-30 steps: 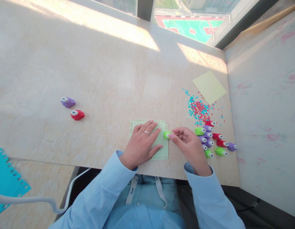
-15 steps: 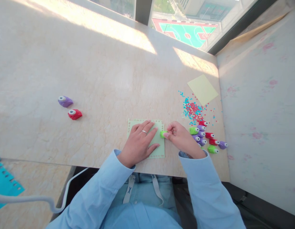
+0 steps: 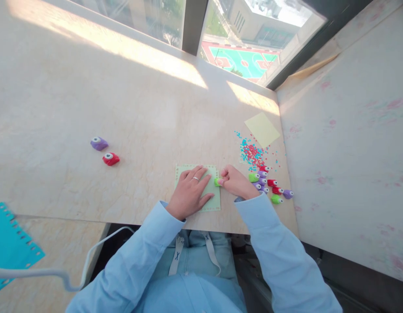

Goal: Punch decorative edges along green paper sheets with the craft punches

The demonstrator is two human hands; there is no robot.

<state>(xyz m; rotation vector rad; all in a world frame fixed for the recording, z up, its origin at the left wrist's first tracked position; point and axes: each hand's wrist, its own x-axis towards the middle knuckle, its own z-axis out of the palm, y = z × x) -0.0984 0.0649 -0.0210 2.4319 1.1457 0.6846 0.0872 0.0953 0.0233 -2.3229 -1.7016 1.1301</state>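
Observation:
A pale green sheet of paper with small holes punched along its edges lies near the table's front edge. My left hand rests flat on it, fingers spread, a ring on one finger. At the sheet's right edge my right hand grips a small green craft punch, thumb pressed on it. The punch sits over the paper's border; its mouth is too small to make out. Close to the right hand stands a cluster of red, purple and green craft punches.
Red and blue paper confetti is scattered at the right, beside a pale yellow sheet. A purple punch and a red punch lie at the left. Blue punched paper and a white cable are at lower left.
The camera view has shifted, so the scene sits differently in frame. My right hand stays at the sheet's right edge with the green punch, thumb now further over it. The left hand keeps its place.

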